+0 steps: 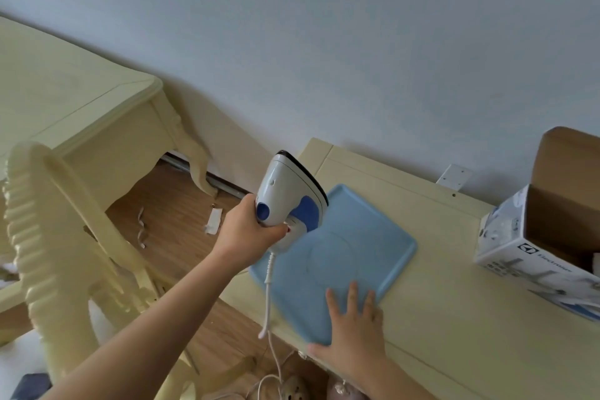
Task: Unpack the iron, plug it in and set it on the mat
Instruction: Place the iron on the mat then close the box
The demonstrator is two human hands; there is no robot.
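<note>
Nearest thing is the right grip (354, 328), fingers spread flat and pressing on the near corner of the blue mat (357, 237). It isn't pinching anything, just lying flat on it. The mat runs right along the near edge of the cream table (454, 302), close to the table's left end, and it has a raised rim and a faint circle in the middle. There's a good stretch of bare table between the mat and the open cardboard box (535, 237) over at the right of the frame. The box is white outside and brown inside, flaps up, and you can read "Electrolux" with the logo on its side. The left grip (250, 230) is wrapped around the handle of the iron (289, 191), holding it up in the air, nose tilted up, over the mat's far left corner and not touching it. The iron is white with blue patches and a dark rim around the soleplate. Its white cord (268, 295) hangs from the heel, down past the table edge toward the wooden floor (172, 214). Left of that there's a gap of floor with paper scraps (214, 221), then a cream chair (48, 237) and another cream desk (81, 101) against the wall (324, 42).
</note>
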